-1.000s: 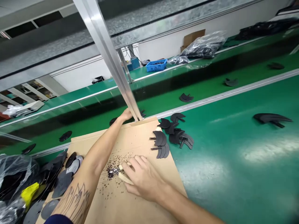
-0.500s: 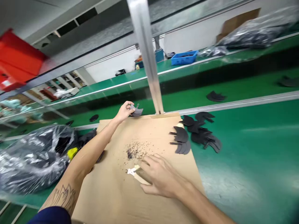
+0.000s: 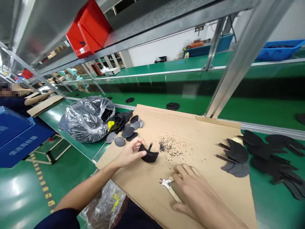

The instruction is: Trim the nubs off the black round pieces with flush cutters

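Note:
My left hand (image 3: 130, 153) pinches a black fan-shaped plastic part (image 3: 149, 156) with a short stem, just above a brown cardboard sheet (image 3: 190, 133). My right hand (image 3: 194, 190) rests on the cardboard, fingers curled round small cutters (image 3: 166, 182) whose metal jaws stick out to the left. Between the hands lies a scatter of tiny black trimmings (image 3: 170, 147). A heap of similar black parts (image 3: 257, 156) lies at the cardboard's right edge.
A clear plastic bag of black discs (image 3: 87, 118) sits at the left, with loose discs (image 3: 125, 127) spilling beside it. A slanted metal post (image 3: 234, 63) rises behind the cardboard. Green conveyor (image 3: 166, 95) behind; red bins (image 3: 89, 27) overhead; another person's arm (image 3: 35, 98) far left.
My left hand picked a black part from the conveyor beyond the cardboard's far edge and brought it back toward me. The camera swung left. My right hand stayed on the cutters.

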The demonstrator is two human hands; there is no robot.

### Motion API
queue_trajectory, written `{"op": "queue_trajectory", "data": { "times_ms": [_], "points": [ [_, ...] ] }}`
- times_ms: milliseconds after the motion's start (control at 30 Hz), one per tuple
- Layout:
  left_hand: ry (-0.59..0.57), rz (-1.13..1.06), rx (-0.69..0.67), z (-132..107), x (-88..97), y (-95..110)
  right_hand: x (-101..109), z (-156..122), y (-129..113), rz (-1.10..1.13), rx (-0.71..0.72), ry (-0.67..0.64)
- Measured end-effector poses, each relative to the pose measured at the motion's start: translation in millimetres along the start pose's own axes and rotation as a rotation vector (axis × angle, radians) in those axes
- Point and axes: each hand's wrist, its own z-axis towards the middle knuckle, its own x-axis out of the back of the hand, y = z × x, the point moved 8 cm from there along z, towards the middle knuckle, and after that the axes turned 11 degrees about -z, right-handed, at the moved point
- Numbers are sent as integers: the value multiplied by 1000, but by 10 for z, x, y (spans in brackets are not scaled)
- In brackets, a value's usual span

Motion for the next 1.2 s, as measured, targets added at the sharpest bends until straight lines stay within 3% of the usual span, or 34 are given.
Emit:
{"op": "queue_trajectory", "data": {
  "times_ms": [167,267,333,400,533,633,733,833,967,1100,1200],
  "points": [
    [-137,-1,-19,-236,-383,61,92,53,111,305,-46,168],
    [-226,55,-108,-241,-664,118,78,111,126,546,-90,161],
    [-300,192,-179,-217,-754,147,59,150,151,644,-148,141],
    [-293,439,-245,-162,-648,161,56,161,230,702,-241,164],
    [44,1130,-262,-24,63,201,6,105,448,778,-448,234],
    [178,1340,-281,-22,415,240,-70,62,539,911,-546,248],
    [326,1122,-412,-88,500,375,-149,58,548,1116,-596,213],
    [401,672,-407,-62,422,425,-190,63,533,1239,-623,164],
    [217,168,-306,188,-42,374,-198,54,526,1277,-625,162],
    [76,3,-313,350,-510,325,-214,15,534,1286,-658,195],
    [2,-51,-291,357,-719,179,-217,-3,518,1246,-655,190]
  ]
}}
